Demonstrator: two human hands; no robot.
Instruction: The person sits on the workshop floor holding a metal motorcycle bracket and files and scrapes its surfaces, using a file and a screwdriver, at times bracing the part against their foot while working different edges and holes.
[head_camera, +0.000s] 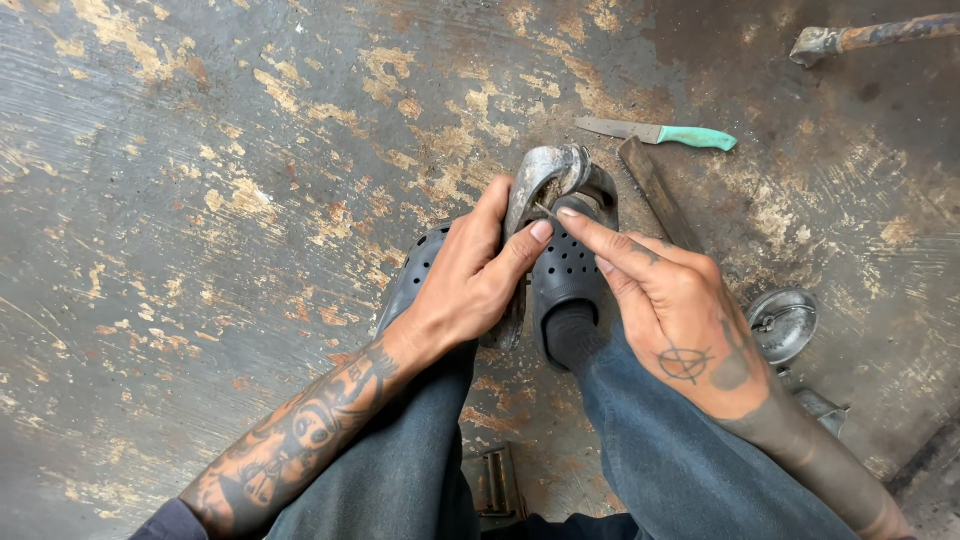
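Curved metal casting (541, 178), propped upright between two black clogs (562, 268) on the floor. Left hand (470, 285) clamped around its shank; right hand (680, 318) pinching a thin pick (547, 212) at the mouth. Likely heavy, rigid, greasy; best gripped mid-shank. Teal-handled knife (660, 133) beyond.

- No packages, labels, signs or screens appear anywhere in the frame.
- Nothing boxed, wrapped or bagged lies on the worn, paint-flecked floor (200, 180) that fills the view.
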